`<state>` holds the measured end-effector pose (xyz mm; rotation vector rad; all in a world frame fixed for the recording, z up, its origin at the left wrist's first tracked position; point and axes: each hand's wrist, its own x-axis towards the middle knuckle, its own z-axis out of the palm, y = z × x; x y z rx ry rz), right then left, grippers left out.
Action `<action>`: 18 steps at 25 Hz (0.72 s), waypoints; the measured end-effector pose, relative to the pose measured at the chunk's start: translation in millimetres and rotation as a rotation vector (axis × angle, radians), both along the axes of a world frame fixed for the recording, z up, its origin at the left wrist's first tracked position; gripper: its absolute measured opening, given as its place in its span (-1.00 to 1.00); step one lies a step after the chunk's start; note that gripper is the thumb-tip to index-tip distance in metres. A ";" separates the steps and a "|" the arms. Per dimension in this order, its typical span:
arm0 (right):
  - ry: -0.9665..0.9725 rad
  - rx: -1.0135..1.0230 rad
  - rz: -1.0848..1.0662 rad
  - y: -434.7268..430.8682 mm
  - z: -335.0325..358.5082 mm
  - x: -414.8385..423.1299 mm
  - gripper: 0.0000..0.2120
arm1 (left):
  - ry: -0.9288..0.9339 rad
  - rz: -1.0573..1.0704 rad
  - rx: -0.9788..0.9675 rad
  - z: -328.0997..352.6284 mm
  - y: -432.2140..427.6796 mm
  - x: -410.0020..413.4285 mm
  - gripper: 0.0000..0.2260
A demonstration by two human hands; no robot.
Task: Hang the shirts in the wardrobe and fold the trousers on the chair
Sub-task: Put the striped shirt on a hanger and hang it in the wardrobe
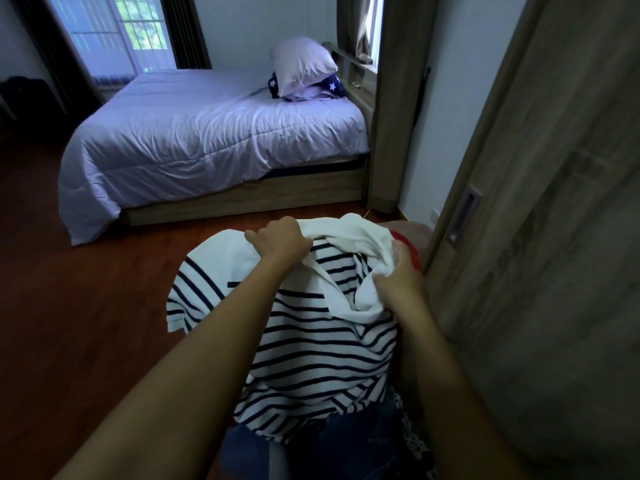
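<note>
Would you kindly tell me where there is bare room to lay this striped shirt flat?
The bed cover left of the pillows is bare, and so is the floor left of the shirt. Crowded: heaped clothes beside the wardrobe door.

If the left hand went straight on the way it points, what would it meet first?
The left hand grips the white, navy-striped knit shirt. Ahead looks free over the reddish wooden floor, then probably the light wooden bed base; depth is unclear.
</note>
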<state>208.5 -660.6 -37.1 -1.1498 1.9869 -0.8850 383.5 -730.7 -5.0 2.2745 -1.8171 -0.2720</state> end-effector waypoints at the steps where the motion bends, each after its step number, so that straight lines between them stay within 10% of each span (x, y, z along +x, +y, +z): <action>1: 0.108 0.005 0.001 -4.6 -2.0 1.0 -0.40 | 0.013 0.017 -0.039 -0.3 1.6 2.6 -0.80; 7: 0.591 -0.305 0.142 -18.5 -1.4 14.7 -0.75 | 0.183 0.047 -0.180 2.5 25.5 26.6 -0.61; 18: 0.272 -1.099 0.215 27.9 74.7 26.0 -0.71 | 0.191 -0.054 -0.276 -3.6 48.4 30.0 -0.35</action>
